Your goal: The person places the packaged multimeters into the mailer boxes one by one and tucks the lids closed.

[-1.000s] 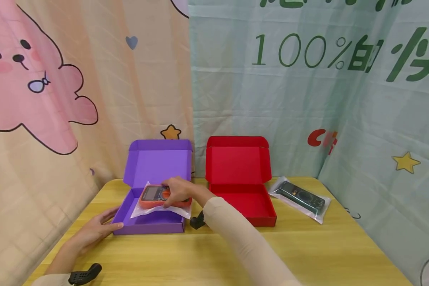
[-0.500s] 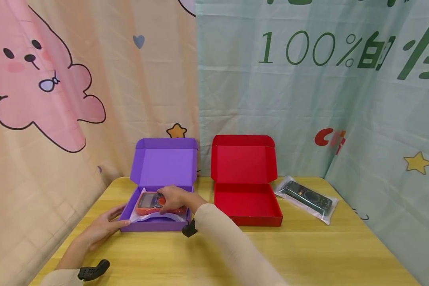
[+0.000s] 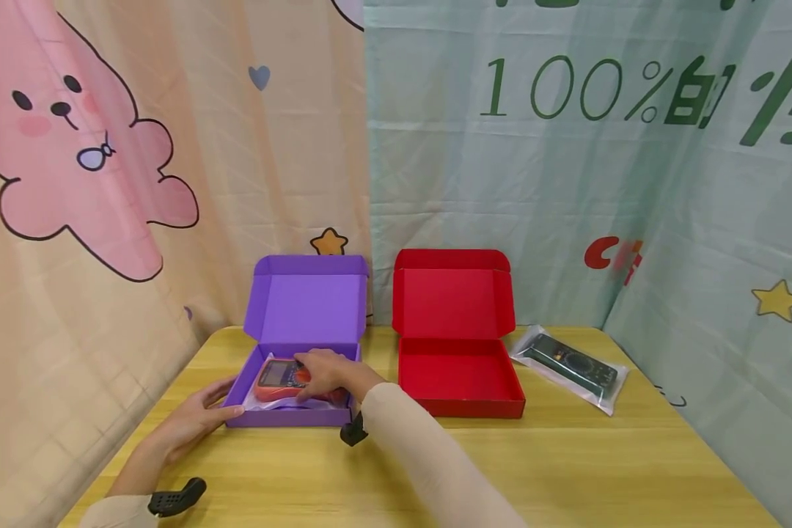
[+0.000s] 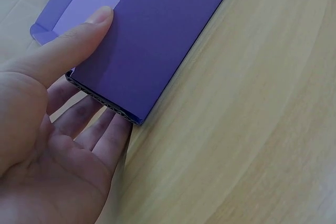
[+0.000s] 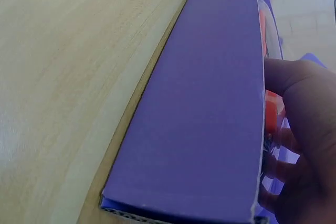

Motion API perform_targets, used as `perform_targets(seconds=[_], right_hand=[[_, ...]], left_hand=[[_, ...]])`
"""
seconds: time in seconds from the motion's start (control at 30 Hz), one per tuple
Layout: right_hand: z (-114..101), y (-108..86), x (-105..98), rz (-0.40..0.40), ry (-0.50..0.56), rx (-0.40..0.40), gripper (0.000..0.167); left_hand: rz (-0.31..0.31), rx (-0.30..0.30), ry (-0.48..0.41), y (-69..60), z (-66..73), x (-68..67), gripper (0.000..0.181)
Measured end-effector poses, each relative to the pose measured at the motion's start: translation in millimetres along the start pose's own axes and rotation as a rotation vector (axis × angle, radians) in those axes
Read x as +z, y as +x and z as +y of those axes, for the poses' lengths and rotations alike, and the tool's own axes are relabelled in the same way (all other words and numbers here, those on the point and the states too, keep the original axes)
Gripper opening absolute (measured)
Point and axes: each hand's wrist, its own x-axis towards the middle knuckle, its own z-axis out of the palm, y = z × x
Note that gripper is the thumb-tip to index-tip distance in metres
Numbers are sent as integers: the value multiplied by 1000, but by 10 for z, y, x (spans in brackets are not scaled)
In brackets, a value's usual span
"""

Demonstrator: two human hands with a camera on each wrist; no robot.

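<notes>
An orange multimeter with a grey screen (image 3: pixel 279 375), in a clear bag, lies inside the purple box (image 3: pixel 289 418). My right hand (image 3: pixel 326 372) grips it from above, thumb on the near side and fingers on the far side. In the right wrist view the box's front wall (image 5: pixel 194 98) hides part of the orange meter (image 5: pixel 271 116). My left hand (image 3: pixel 194 419) holds the box's left front corner; in the left wrist view the thumb of the hand (image 4: pixel 47 114) lies on the purple wall (image 4: pixel 142 40) and the fingers are behind the side.
To the right stands a red box (image 3: pixel 462 408) with its lid raised and nothing inside. Beyond it a black multimeter (image 3: pixel 574 365) in a clear bag lies on the wooden table (image 3: pixel 567 469). Printed curtains (image 3: pixel 488 183) hang behind and at the sides.
My right hand has lowered the orange multimeter from above the purple box's front edge down into it. My left hand still holds the corner. The head view has shifted slightly.
</notes>
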Motion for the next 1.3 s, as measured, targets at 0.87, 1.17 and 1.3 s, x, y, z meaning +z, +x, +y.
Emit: perform_targets(seconds=[0.87,1.17,1.3], right_hand=[[378,-255,-402,97,206,-117,78],[549,-306,-611,282,318,-117,59],[612,-319,-670,429,370,-86,48]], left_hand=[[160,158,243,143,317,-149,75],[246,182,319,369,557,-128,70],[308,190,312,449,686,-111,69]])
